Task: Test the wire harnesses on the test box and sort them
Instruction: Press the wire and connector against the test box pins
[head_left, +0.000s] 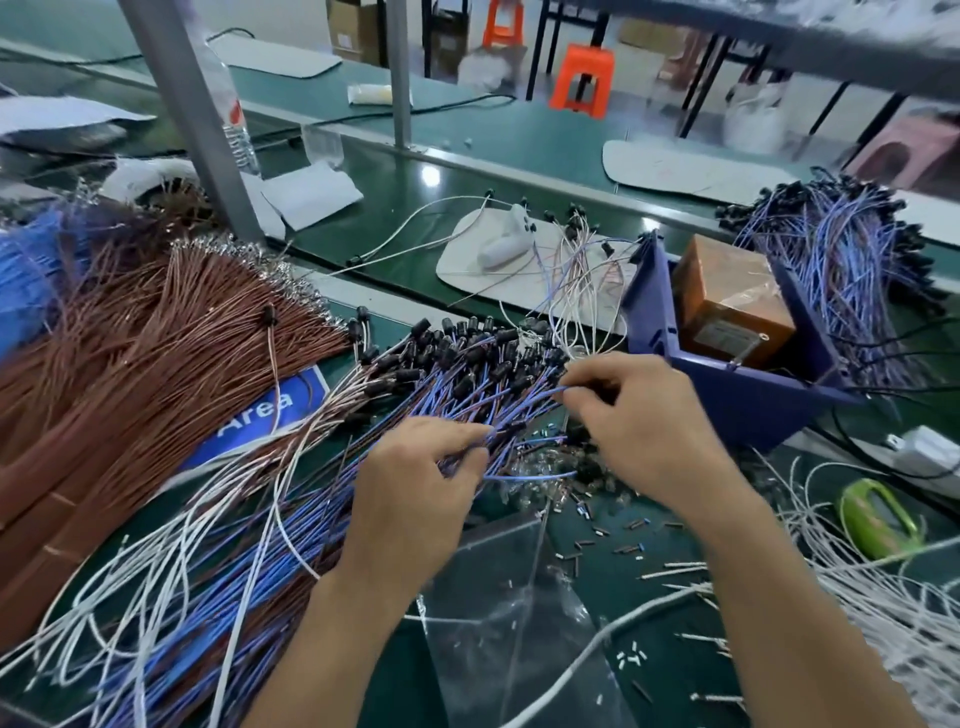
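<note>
A thick fan of blue wire harnesses (457, 384) with black end caps lies across the middle of the green bench. My left hand (415, 488) grips a bunch of these blue wires from above. My right hand (639, 421) pinches a single blue wire (524, 397) at the bundle's right edge. An orange-brown test box (727, 296) sits inside a blue plastic bin (748, 400) just right of my right hand. Another pile of blue harnesses (841, 260) lies beyond the bin at the far right.
A large bundle of brown wires (130, 332) fills the left side, over a blue "Area" label (260, 415). White wires (156, 561) spread at lower left and lower right. A clear plastic bag (519, 597), small loose terminals (623, 545), a green tool (878, 519) and a white pad (467, 260) surround my hands.
</note>
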